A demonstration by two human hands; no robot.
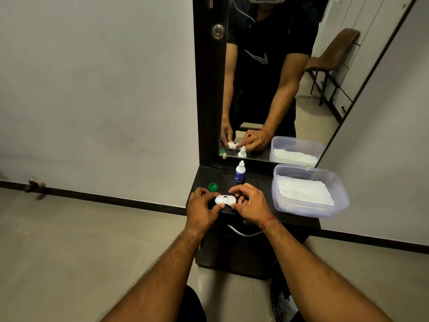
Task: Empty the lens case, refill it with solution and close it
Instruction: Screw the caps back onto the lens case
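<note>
A white two-well lens case (225, 200) lies on the black dresser top (257, 182) near its front edge. My left hand (201, 206) holds the case's left end, thumb against its front rim. From the other side my right hand (249, 202) pinches the right end with curled fingers. A loose green cap (212, 187) lies just behind my left hand. Behind the case stands a small white solution bottle (239, 172) with a blue label, upright and capped.
A clear plastic tub (308, 212) lined with white tissue sits on the right of the dresser top. A tall mirror (278, 77) rises behind, reflecting a person and a chair. A drawer handle (241, 232) curves below the front edge. Tiled floor lies to the left.
</note>
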